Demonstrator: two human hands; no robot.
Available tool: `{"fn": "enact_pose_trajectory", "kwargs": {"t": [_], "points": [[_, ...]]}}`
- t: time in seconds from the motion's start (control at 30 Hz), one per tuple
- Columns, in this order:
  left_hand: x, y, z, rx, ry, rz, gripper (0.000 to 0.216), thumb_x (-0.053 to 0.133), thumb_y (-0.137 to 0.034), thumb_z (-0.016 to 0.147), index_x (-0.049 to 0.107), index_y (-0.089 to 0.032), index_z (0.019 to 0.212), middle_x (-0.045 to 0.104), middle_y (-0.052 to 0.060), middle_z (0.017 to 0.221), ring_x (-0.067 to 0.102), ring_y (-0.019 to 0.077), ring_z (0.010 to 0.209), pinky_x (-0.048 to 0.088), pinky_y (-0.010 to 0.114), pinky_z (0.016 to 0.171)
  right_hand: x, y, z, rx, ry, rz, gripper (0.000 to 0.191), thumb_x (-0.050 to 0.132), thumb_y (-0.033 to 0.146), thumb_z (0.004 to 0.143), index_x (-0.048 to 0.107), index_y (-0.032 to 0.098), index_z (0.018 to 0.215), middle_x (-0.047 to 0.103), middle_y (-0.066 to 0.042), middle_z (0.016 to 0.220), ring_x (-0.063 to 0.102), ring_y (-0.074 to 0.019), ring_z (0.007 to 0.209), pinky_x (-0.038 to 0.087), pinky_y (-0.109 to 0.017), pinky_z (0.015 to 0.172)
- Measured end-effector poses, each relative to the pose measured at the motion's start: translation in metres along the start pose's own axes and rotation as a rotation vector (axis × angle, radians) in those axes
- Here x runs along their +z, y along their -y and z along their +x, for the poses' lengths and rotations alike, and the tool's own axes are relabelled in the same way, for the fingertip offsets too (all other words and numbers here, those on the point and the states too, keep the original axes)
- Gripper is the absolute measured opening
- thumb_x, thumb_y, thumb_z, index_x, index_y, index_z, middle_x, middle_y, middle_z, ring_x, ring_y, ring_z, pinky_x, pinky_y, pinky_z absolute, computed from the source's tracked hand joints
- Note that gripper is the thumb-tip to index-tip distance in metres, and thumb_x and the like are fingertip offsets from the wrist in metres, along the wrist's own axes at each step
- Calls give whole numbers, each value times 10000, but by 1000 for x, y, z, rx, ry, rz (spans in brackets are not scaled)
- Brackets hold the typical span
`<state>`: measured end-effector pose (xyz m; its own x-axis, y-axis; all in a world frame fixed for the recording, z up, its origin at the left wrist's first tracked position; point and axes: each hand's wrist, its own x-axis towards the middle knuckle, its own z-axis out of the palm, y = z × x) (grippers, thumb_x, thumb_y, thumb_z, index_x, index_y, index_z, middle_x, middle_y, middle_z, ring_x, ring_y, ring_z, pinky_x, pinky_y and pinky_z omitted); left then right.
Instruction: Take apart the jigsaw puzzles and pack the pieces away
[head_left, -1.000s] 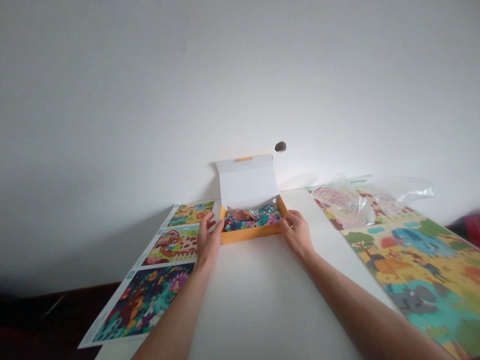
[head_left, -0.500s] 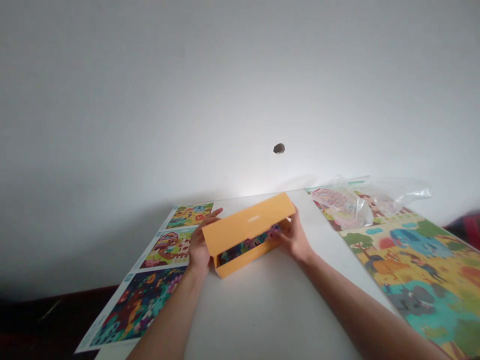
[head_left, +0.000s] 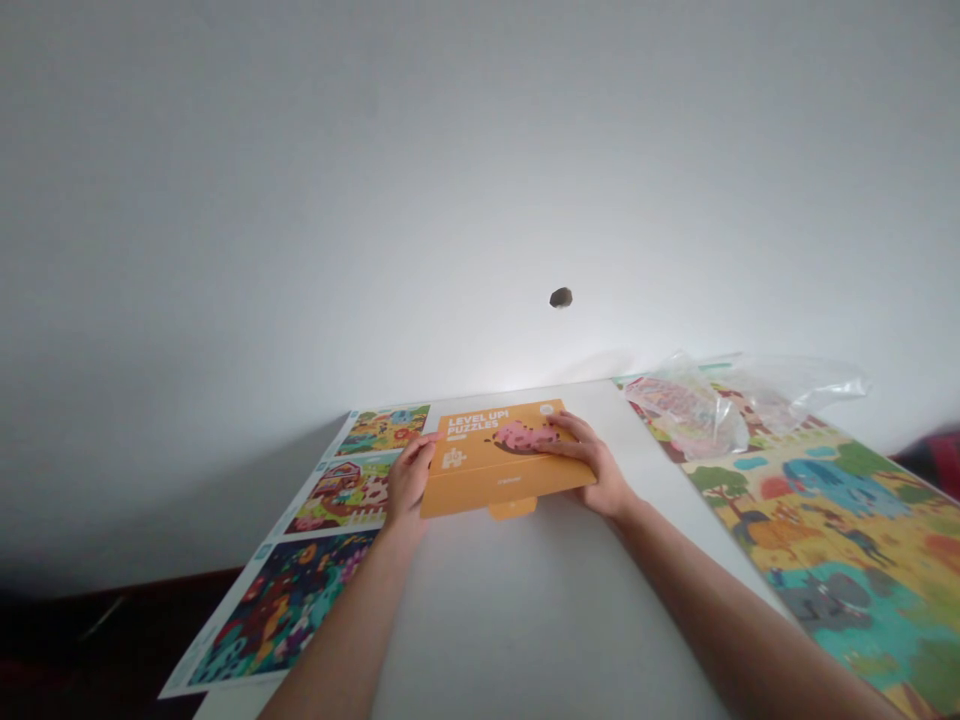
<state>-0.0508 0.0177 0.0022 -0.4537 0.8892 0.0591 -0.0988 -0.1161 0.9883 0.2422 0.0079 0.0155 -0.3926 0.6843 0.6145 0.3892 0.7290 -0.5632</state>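
An orange puzzle box (head_left: 480, 455), lettered "LEVEL UP! PUZZLES" with a pink pig on its face, is between my two hands above the white table. Its front flap with a small tab hangs out toward me, so the inside is hidden. My left hand (head_left: 409, 475) grips the box's left edge, thumb and fingers near the upper corner. My right hand (head_left: 589, 460) wraps round the right end, its fingers lying over the pig picture.
On the left lies a sheet with three pictures (head_left: 292, 600). To the right are a large animal picture (head_left: 832, 540) and a farm picture under a crumpled clear plastic bag (head_left: 712, 420). A white wall (head_left: 450, 200) with a hole rises behind the table (head_left: 540, 620).
The box has turned so that its printed face shows instead of its open side. The dark, colourful contents seen before are now out of sight. Both hands keep hold.
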Motion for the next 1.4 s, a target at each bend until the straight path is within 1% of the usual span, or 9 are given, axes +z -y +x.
{"fn": "enact_pose_trajectory", "kwargs": {"t": [0.2, 0.33, 0.5, 0.67, 0.8, 0.9, 1.07, 1.3, 1.4], "points": [[2, -8, -13, -54, 109, -270, 478, 612, -270, 617, 690, -173, 1078, 715, 43, 1023, 657, 229, 854, 497, 298, 687, -4, -4, 3, 80, 216, -257, 853, 653, 244, 621, 381, 280, 1429, 174, -64, 1548, 227, -334, 1380, 263, -478, 1102], [5, -12, -19, 5, 254, -268, 674, 521, -168, 520, 643, -175, 1182, 702, 61, 1071, 650, 277, 932, 514, 330, 700, -3, -10, 0, 150, 165, -317, 902, 648, 208, 618, 311, 265, 1453, 179, -99, 1542, 257, -330, 1361, 322, -465, 1059], [7, -3, -16, 95, 329, -100, 659, 625, -156, 586, 579, -201, 1242, 670, 71, 1123, 631, 245, 997, 504, 337, 818, 3, -30, -1, 460, -180, -259, 748, 545, 164, 694, 350, 186, 1416, 548, -143, 1169, 573, -257, 1002, 462, -398, 870], [6, 12, -8, 275, 149, 365, 507, 704, -286, 653, 587, -179, 1134, 651, 32, 818, 621, 170, 717, 491, 296, 681, -2, -32, 0, 633, -652, -187, 410, 447, 193, 792, 510, 131, 1192, 575, -35, 792, 549, -161, 628, 470, -307, 646], [7, 16, -8, 312, 198, 378, 404, 677, -321, 726, 510, -206, 1076, 652, 4, 742, 637, 172, 717, 473, 277, 664, 8, -11, 1, 326, -167, 24, 307, 476, 227, 818, 555, 175, 1111, 613, -6, 744, 575, -153, 654, 479, -272, 627], [9, 16, -12, 314, 294, 324, 372, 631, -342, 783, 474, -221, 1099, 683, 95, 1045, 635, 220, 1005, 486, 328, 777, 21, -4, 4, 158, 102, -29, 519, 575, 245, 763, 494, 175, 1271, 604, -113, 1206, 557, -242, 1105, 454, -393, 928], [12, 17, -19, 519, 521, 629, 441, 644, -342, 775, 577, -264, 1204, 490, 87, 1405, 433, 267, 1308, 308, 435, 1089, 26, -12, 7, 178, 279, -234, 767, 592, 370, 785, 294, 156, 1459, 323, -141, 1507, 245, -305, 1402, 259, -498, 1110], [15, 22, -19, 650, 520, 922, 484, 636, -406, 768, 612, -262, 1230, 494, 87, 1404, 399, 301, 1330, 295, 456, 1109, 36, 23, 6, 337, 404, -463, 496, 377, 340, 945, 399, 161, 1408, 287, -145, 1524, 235, -307, 1409, 197, -549, 1114], [13, 20, -20, 635, 530, 867, 402, 626, -411, 769, 675, -254, 1136, 559, 87, 1334, 438, 296, 1300, 317, 443, 1097, 23, 60, -9, 329, 477, -474, 514, 519, 365, 877, 486, 155, 1345, 403, -164, 1457, 368, -313, 1342, 308, -488, 1078]]}}
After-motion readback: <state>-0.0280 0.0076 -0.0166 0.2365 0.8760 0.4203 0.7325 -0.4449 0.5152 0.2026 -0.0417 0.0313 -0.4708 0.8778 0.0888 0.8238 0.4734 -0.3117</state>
